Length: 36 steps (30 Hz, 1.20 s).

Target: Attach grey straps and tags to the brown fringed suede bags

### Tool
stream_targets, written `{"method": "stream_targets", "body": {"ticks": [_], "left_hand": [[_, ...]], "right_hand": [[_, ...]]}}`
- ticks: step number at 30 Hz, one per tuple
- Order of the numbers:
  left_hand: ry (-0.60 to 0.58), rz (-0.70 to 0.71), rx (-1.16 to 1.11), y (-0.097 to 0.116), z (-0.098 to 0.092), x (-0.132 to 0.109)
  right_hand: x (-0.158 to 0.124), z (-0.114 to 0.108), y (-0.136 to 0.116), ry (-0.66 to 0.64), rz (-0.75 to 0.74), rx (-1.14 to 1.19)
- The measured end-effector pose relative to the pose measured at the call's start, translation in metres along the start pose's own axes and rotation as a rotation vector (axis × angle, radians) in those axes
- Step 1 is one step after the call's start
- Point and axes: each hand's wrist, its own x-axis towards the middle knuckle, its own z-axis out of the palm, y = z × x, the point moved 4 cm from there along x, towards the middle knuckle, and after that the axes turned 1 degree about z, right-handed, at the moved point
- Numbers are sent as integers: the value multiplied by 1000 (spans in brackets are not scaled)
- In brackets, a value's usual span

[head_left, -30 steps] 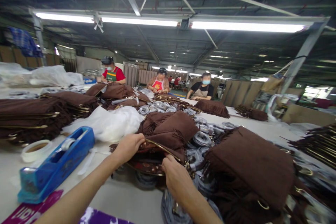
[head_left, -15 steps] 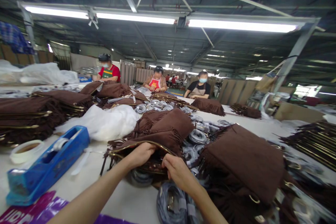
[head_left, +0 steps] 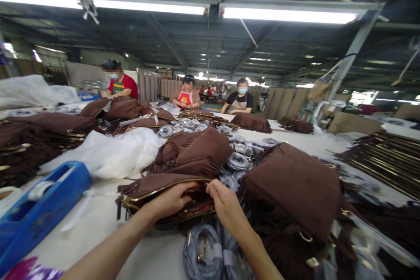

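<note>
A brown fringed bag [head_left: 154, 182] with a gold zipper lies before me, its mouth gaping and a reddish, patterned lining showing inside. My left hand [head_left: 172, 200] reaches into that mouth from the left; its thumb and fingers are apart, and some fingertips are hidden inside. At the right end of the zipper, my right hand [head_left: 223, 201] pinches the bag's edge between thumb and fingers. Just below the bag, close to my right forearm, lies a coiled grey strap [head_left: 192, 249] in wrapping, with a metal clip.
A blue tape dispenser [head_left: 62, 203] stands at left, near crumpled white wrapping [head_left: 121, 153]. More brown bags [head_left: 295, 183] are piled at right, with wrapped strap coils [head_left: 238, 162] between. Gold-edged bags [head_left: 387, 162] are stacked far right. Several co-workers sit across the table.
The view has turned a little to the right and down. My left hand has drawn back slightly in the bag's mouth, with its thumb now showing. My right hand still grips the edge.
</note>
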Motion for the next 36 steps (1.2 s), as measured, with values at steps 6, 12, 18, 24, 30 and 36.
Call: {"method": "stream_targets", "body": {"ticks": [6, 12, 18, 24, 30, 36], "left_hand": [[-93, 62, 117, 13, 8, 1], [9, -138, 341, 5, -11, -24], [-49, -138, 385, 11, -7, -19], [114, -67, 321, 20, 20, 10], [159, -16, 142, 2, 26, 13], [232, -56, -80, -8, 33, 19]], "right_hand": [[-3, -8, 4, -15, -1, 11], [-6, -2, 8, -2, -2, 6], [-2, 0, 7, 0, -15, -19], [-2, 1, 10, 68, -34, -32], [-3, 4, 12, 52, -50, -71], [-2, 6, 6, 30, -84, -192]]}}
